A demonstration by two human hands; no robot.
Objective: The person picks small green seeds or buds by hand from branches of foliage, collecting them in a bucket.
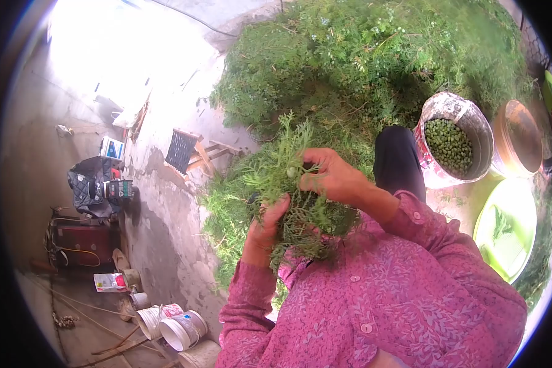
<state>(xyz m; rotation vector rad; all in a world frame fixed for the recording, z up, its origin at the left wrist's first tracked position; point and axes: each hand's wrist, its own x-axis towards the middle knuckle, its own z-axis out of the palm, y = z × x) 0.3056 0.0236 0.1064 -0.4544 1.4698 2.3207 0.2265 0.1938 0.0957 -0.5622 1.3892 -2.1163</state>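
Observation:
My left hand (267, 226) is closed around the stems of a leafy evergreen branch (310, 224) with flat, scaly green sprays, held up before my chest. At the upper part of that branch, the bent fingers of my right hand (332, 178) pinch at a small pale green cone (291, 173). Foliage hides part of the fingertips. Below the hands, sprays hang over the front of a pink patterned shirt (374, 288).
A large heap of cut evergreen branches (349, 61) spreads ahead. To the right stand a bucket (429, 126) partly filled with green cones, a tan tub (521, 135) and a lime-green basin (521, 239). Leftward lie a small folding stool (181, 153) and several white buckets (178, 334).

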